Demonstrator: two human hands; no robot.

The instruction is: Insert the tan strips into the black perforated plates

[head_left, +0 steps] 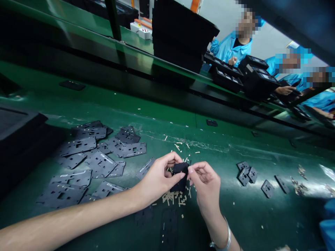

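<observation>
One left hand (160, 173) pinches a black plate (180, 168); right hand (207, 179), fingertips pressed together, at its edge; black trays (258, 85) beyond hold flat pieces (229, 77).

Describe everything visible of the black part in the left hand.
The black part looks flat and plastic, partly hidden by fingers. The left hand pinches it tilted up, thumb across its near face; fingertips of the right hand are at its right edge, apparently touching. Around its lower end, pale strips lie scattered on the green worktop; whether it rests there is unclear.
</observation>
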